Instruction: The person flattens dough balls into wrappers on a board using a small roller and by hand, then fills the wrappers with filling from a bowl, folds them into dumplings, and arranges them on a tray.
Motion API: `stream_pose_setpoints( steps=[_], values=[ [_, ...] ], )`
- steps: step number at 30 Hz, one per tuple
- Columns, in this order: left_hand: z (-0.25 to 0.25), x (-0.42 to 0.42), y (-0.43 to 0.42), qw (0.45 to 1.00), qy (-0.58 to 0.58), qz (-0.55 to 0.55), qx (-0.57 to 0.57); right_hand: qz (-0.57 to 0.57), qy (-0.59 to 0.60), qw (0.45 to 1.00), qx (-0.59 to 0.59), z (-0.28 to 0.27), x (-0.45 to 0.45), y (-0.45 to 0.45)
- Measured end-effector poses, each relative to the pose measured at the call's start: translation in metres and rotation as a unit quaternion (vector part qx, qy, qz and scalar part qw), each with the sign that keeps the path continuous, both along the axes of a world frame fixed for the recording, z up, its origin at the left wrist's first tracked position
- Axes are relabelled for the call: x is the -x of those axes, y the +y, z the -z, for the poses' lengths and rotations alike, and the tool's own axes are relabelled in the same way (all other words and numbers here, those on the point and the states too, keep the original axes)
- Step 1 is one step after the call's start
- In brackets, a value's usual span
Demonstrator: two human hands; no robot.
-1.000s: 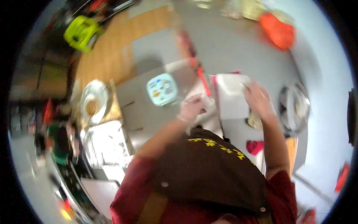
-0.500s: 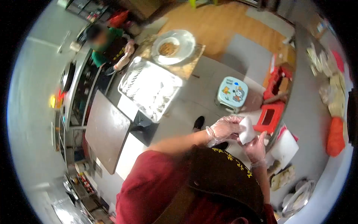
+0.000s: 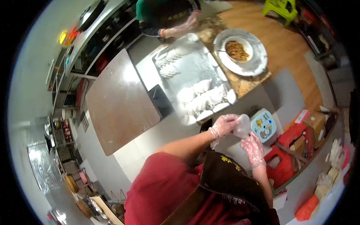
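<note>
My left hand (image 3: 225, 125), in a clear plastic glove, pinches a thin white round wrapper (image 3: 242, 126) at its left side. Just below and to the right is my right hand (image 3: 253, 149), also gloved, palm up with its fingers spread near the wrapper's lower edge. Beyond my hands lies a white tray (image 3: 221, 73) with several white dumplings (image 3: 202, 97) along its near end. Farther back, a white bowl of brown filling (image 3: 237, 51) stands in a large metal basin (image 3: 261, 63).
A co-worker's gloved hand (image 3: 183, 27) is beyond the tray. A brown tabletop (image 3: 122, 101) stands at left. A light blue stool (image 3: 263, 125) is just past my hands, red crates (image 3: 279, 167) at right, and a green stool (image 3: 280, 10) at the far right.
The view has swung left, toward the tray and brown tabletop. Both my hands were close around the wrapper; now my right hand is opened and apart from my left, which holds it.
</note>
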State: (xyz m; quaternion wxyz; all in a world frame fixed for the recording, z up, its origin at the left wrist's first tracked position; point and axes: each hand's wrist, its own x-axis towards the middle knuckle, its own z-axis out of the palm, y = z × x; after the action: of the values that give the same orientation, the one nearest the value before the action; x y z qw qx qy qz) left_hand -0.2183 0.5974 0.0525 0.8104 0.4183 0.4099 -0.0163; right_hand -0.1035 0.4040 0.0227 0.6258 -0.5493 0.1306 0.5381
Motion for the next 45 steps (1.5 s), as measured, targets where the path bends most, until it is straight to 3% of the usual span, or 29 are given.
stream_pose_setpoints(
  steps=[1,3,4,5,7,8,9,10,13,14,15,17,18,26,30,33,34,36,37,39,43,45],
  values=[
    [-0.002,0.004,0.024,1.000,0.020,-0.020,-0.008,-0.013,0.005,1.000,0.003,0.005,0.000,0.016],
    [0.074,0.027,0.072,0.994,0.023,-0.061,-0.085,-0.102,-0.038,0.993,0.037,0.014,0.004,0.048],
    [0.088,0.037,0.094,0.975,0.054,-0.152,-0.156,-0.114,-0.038,0.991,0.059,0.016,0.006,0.061],
    [0.115,0.048,0.117,0.966,0.017,-0.235,-0.106,-0.119,-0.037,0.990,0.062,0.021,0.007,0.071],
    [0.141,0.078,0.171,0.947,-0.012,-0.276,-0.164,-0.181,-0.048,0.979,0.081,0.030,0.008,0.081],
    [0.139,0.086,0.198,0.942,0.037,-0.303,-0.139,-0.196,-0.052,0.974,0.102,0.034,0.010,0.086],
    [0.176,0.104,0.220,0.921,0.008,-0.352,-0.166,-0.201,-0.050,0.973,0.101,0.039,0.010,0.088],
    [0.184,0.119,0.243,0.916,0.077,-0.308,-0.244,-0.212,-0.045,0.970,0.111,0.044,0.010,0.086],
    [0.163,0.140,0.291,0.881,0.167,-0.335,-0.288,-0.238,-0.039,0.961,0.132,0.055,0.010,0.093],
    [0.257,0.171,0.324,0.846,0.229,-0.325,-0.354,-0.249,-0.039,0.955,0.155,0.053,0.011,0.098],
    [0.261,0.185,0.334,0.879,0.192,-0.354,-0.254,-0.259,-0.038,0.948,0.181,0.051,0.013,0.098],
    [0.189,0.170,0.333,0.882,0.200,-0.384,-0.186,-0.258,-0.030,0.948,0.186,0.053,0.015,0.102],
    [0.184,0.171,0.337,0.886,0.211,-0.374,-0.177,-0.255,-0.025,0.950,0.179,0.055,0.016,0.108],
    [0.213,0.191,0.339,0.902,0.238,-0.332,-0.144,-0.291,-0.028,0.938,0.188,0.059,0.020,0.129],
    [0.206,0.197,0.337,0.895,0.260,-0.317,-0.178,-0.293,-0.030,0.937,0.186,0.067,0.018,0.123],
    [0.247,0.225,0.342,0.894,0.224,-0.354,-0.160,-0.292,-0.025,0.936,0.196,0.067,0.018,0.119],
    [0.280,0.241,0.344,0.888,0.200,-0.281,-0.305,-0.290,-0.025,0.936,0.197,0.066,0.018,0.118],
    [0.231,0.209,0.345,0.890,0.228,-0.362,-0.158,-0.285,-0.027,0.937,0.201,0.066,0.019,0.115],
    [0.232,0.204,0.343,0.891,0.227,-0.359,-0.158,-0.282,-0.027,0.938,0.201,0.068,0.019,0.112],
    [0.230,0.197,0.341,0.873,0.249,-0.325,-0.265,-0.281,-0.022,0.937,0.206,0.071,0.019,0.106],
    [0.221,0.189,0.335,0.878,0.231,-0.324,-0.264,-0.281,-0.022,0.936,0.210,0.072,0.018,0.101],
    [0.234,0.199,0.336,0.856,0.282,-0.313,-0.299,-0.277,-0.019,0.938,0.207,0.075,0.019,0.097]
  ],
)
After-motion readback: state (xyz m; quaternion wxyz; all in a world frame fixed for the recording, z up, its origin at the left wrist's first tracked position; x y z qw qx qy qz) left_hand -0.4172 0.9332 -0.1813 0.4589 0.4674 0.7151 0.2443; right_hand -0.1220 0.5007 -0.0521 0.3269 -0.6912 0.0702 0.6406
